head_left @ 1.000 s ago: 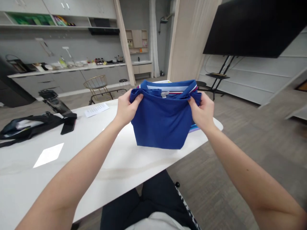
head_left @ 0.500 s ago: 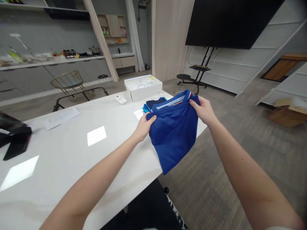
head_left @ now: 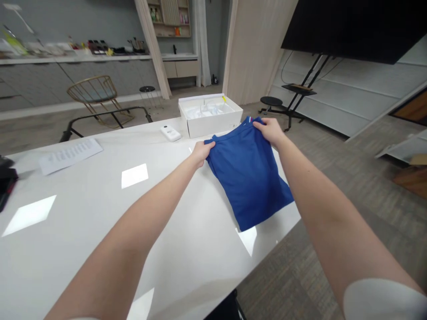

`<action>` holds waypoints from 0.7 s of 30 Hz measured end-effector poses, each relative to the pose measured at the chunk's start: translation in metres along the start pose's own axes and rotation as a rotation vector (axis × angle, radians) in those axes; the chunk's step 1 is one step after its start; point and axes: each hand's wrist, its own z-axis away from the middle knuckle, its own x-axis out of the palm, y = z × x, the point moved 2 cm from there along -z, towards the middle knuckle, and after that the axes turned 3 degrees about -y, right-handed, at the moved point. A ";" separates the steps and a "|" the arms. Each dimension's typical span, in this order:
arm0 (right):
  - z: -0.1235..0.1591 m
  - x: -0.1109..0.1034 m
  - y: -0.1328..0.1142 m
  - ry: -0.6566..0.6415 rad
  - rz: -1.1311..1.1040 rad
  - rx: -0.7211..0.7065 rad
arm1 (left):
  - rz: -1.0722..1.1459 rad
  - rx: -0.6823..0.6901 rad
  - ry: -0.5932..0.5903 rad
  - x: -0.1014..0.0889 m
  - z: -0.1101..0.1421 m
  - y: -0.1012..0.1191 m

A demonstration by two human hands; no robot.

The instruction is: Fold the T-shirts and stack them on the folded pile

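A folded royal-blue polo shirt (head_left: 248, 178) lies on the white table (head_left: 83, 213), its far end raised a little and its collar turned away from me. My left hand (head_left: 202, 153) pinches the shirt's near-left top corner. My right hand (head_left: 270, 131) grips the top edge near the collar, which is mostly hidden, with only a sliver of striped trim showing. The shirt's lower end rests on the tabletop.
An open white box (head_left: 210, 122) with white contents stands just behind the shirt. A small white device (head_left: 170, 132) and a printed sheet (head_left: 70, 155) lie on the table. A black item (head_left: 6, 180) sits at the left edge. The table's right edge runs close to the shirt.
The shirt has dropped from the air onto the table and lies flatter. It now covers the spot where the folded clothes showed earlier. Both hands have moved forward, and the view has tilted down.
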 end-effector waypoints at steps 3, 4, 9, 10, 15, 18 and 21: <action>-0.010 0.028 0.017 0.004 0.097 0.093 | -0.031 0.045 0.018 -0.006 -0.016 -0.019; -0.015 0.029 0.018 0.012 0.116 0.086 | -0.005 0.093 0.004 -0.004 -0.017 -0.017; -0.048 0.014 0.014 0.070 0.121 -0.095 | 0.134 0.162 -0.021 0.009 -0.026 0.005; -0.051 0.016 0.017 0.068 0.136 -0.107 | 0.111 0.139 -0.005 0.007 -0.031 0.005; -0.031 0.050 0.045 -0.175 0.406 0.075 | -0.534 0.053 0.204 -0.013 -0.041 -0.020; -0.008 0.059 0.048 -0.116 0.427 0.078 | -0.933 0.432 0.254 -0.001 -0.024 -0.019; 0.011 0.061 0.037 -0.080 0.309 -0.139 | -1.103 0.829 0.010 0.034 -0.005 -0.014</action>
